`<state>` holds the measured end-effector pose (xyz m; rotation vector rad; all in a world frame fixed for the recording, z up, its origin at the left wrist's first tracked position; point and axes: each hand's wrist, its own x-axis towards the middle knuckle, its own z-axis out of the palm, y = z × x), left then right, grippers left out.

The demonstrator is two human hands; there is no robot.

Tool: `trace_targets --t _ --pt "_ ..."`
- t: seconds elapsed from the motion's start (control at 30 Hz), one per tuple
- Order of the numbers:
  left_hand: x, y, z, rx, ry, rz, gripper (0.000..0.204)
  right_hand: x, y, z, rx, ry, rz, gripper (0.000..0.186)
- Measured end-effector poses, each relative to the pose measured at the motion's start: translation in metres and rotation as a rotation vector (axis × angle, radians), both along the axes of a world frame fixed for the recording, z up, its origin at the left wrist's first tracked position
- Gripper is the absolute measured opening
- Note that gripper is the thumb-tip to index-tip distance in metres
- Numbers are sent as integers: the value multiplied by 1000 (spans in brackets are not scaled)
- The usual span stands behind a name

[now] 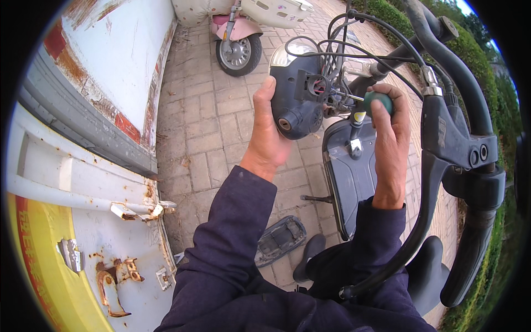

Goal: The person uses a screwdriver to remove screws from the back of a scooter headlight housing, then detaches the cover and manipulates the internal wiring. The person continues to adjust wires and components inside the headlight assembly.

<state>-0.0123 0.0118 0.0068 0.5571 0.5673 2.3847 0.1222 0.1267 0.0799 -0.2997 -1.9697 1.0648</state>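
My left hand (269, 141) is wrapped round the lower left side of a black headlight housing (287, 91), its thumb up along the edge. The housing has a clear lens at the top and a round key lock (285, 123) near its lower end. In my right hand (392, 130) is a screwdriver with a stubby green handle (379, 103). Its thin shaft points left at the metal bracket (335, 102) behind the housing; whether the tip sits in a screw is too small to tell. Black cables (332, 52) hang round the bracket.
At right, a handlebar with a black grip (470, 260) and brake lever (412, 238) reaches close past my right arm. Below are the grey footboard (351, 171) and a loose black plastic cover (282, 240) on the paving. Rusty white metal panels (83, 171) stand left; a pink scooter (238, 33) stands ahead.
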Motion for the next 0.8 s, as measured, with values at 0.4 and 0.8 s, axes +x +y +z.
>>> trace_targets --t 0.4,0.8 --pt "-1 2 -2 -9 27 -1 70 -15 9 -12 15 -37 -136 35" --pt "-1 2 -2 14 3 -4 68 -5 17 -4 -147 -69 6 37"
